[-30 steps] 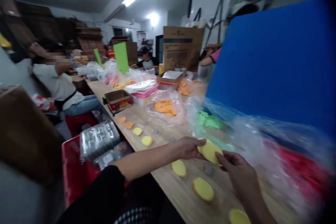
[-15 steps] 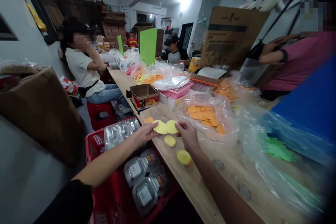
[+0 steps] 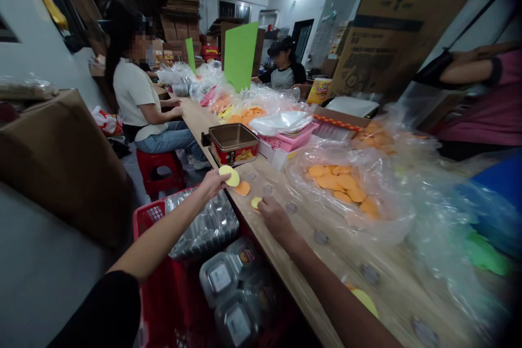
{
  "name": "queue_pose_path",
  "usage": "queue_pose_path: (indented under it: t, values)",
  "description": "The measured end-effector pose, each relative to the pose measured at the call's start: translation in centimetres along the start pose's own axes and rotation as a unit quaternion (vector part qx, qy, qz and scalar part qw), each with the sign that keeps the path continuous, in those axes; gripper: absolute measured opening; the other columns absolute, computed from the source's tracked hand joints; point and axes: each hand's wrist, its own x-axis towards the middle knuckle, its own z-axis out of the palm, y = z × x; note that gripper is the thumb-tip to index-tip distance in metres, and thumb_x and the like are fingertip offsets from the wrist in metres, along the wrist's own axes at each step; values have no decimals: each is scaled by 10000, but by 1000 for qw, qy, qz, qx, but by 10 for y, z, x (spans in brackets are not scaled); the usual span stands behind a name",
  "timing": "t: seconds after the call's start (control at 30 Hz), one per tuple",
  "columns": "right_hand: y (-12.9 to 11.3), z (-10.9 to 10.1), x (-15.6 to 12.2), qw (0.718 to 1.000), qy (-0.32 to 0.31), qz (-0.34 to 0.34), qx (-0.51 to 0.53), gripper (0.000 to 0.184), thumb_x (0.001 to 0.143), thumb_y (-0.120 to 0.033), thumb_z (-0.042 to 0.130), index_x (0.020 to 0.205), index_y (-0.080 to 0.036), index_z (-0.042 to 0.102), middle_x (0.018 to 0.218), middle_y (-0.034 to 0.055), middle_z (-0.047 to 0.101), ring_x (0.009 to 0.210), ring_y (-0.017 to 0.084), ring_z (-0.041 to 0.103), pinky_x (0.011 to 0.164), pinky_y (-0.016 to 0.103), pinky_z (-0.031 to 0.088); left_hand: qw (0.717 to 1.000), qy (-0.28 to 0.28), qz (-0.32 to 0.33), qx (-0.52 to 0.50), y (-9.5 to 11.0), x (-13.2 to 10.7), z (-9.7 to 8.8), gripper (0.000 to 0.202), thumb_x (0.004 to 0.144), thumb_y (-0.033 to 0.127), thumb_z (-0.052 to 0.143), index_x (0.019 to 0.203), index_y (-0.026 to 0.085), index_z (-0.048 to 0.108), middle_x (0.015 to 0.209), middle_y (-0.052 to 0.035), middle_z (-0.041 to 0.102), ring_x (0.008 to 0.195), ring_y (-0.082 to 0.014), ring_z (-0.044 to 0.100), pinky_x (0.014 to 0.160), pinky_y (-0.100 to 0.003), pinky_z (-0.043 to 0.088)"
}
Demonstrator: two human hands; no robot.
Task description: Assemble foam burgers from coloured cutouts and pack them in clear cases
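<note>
My left hand [image 3: 212, 184] is closed, thumb and fingers pinching a flat yellow disc [image 3: 230, 175] above the table's near edge. Just beside that disc, a flat orange disc [image 3: 242, 188] lies on the wood. My right hand [image 3: 278, 218] is lower and to the right, its fingertips pinched at the edge of another yellow disc [image 3: 256, 203] at the tabletop. Something orange shows under that disc's rim. Partly hidden by my right forearm, one more yellow disc [image 3: 367, 304] lies closer to me. What the discs are made of I cannot tell.
A square tin [image 3: 233, 144] stands past my hands. Orange discs [image 3: 336, 182] fill a clear bag on the right. Below the table edge, a red basket [image 3: 163, 283] holds clear plastic boxes [image 3: 204, 223]. A seated person [image 3: 136, 87] is at the left; others are farther off.
My hands have separated; the yellow pieces were held between them. My left hand moved up and left with one, my right down to the table. The seated person's arm has lowered.
</note>
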Motion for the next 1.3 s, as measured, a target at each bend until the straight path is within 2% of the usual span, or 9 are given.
queue_pose_path:
  t: [0.2, 0.33, 0.47, 0.6, 0.73, 0.87, 1.0, 1.1, 1.3]
  values:
    - [5, 5, -10, 1000, -1, -22, 17, 188, 844, -179, 432, 731, -168, 583, 808, 62, 568, 815, 169, 476, 724, 278, 357, 985, -30, 99, 136, -7, 8, 12, 308, 645, 155, 622, 949, 118, 591, 867, -53, 650, 858, -196, 587, 761, -315, 471]
    - [3, 4, -12, 1000, -1, -9, 27, 160, 837, -180, 448, 776, -164, 595, 842, 64, 578, 856, 173, 481, 755, 286, 351, 957, -94, 168, 216, -15, 1, 19, 259, 597, 121, 627, 852, 162, 644, 950, -21, 644, 975, -199, 525, 900, -277, 370]
    - [3, 4, -13, 1000, -2, -2, 28, 171, 844, -183, 437, 798, -165, 600, 863, 68, 583, 869, 175, 483, 765, 289, 347, 932, -153, 189, 268, -25, -7, 23, 250, 575, 117, 636, 817, 171, 665, 933, -33, 656, 923, -199, 545, 886, -258, 366]
    - [2, 3, -14, 1000, -4, 6, 28, 162, 839, -177, 442, 815, -167, 602, 873, 66, 589, 877, 179, 483, 762, 293, 343, 927, -142, 201, 282, -23, -6, 23, 191, 631, 193, 625, 816, 170, 661, 877, -33, 659, 884, -185, 548, 850, -246, 378]
    - [2, 3, -16, 999, 1, -1, 53, 148, 829, -193, 457, 816, -181, 604, 875, 64, 594, 886, 185, 487, 766, 301, 340, 940, -72, 210, 261, -10, -1, 21, 185, 734, 236, 532, 863, 143, 627, 853, -10, 637, 865, -155, 528, 782, -207, 391]
    - [8, -4, -13, 984, 79, 65, 145, 213, 827, -208, 444, 1004, -171, 557, 959, 85, 582, 935, 201, 481, 816, 337, 341, 955, -69, 184, 224, -1, -10, 32, 260, 782, 291, 476, 926, 101, 581, 785, -26, 627, 714, -123, 546, 637, -193, 421]
    - [20, -33, -12, 916, 176, 207, 296, 273, 785, -298, 502, 1008, -148, 546, 919, 79, 568, 866, 188, 507, 764, 311, 398, 966, -194, 94, 144, -2, -40, 76, 295, 707, 363, 572, 871, 118, 585, 729, -39, 629, 632, -127, 570, 575, -217, 449]
    - [35, -62, -24, 870, 189, 260, 375, 176, 745, -282, 539, 856, -157, 595, 823, 29, 561, 757, 146, 517, 687, 262, 418, 963, -261, 11, 73, -5, -64, 122, 268, 658, 342, 628, 843, 154, 587, 742, -24, 631, 620, -118, 571, 556, -209, 455]
    - [80, -118, -111, 837, 286, 343, 317, 57, 689, -230, 588, 684, -173, 584, 693, -25, 527, 680, 113, 489, 637, 226, 397, 911, -408, -55, 20, -23, -109, 233, 265, 651, 325, 650, 845, 160, 576, 805, -23, 633, 703, -129, 581, 655, -247, 479]
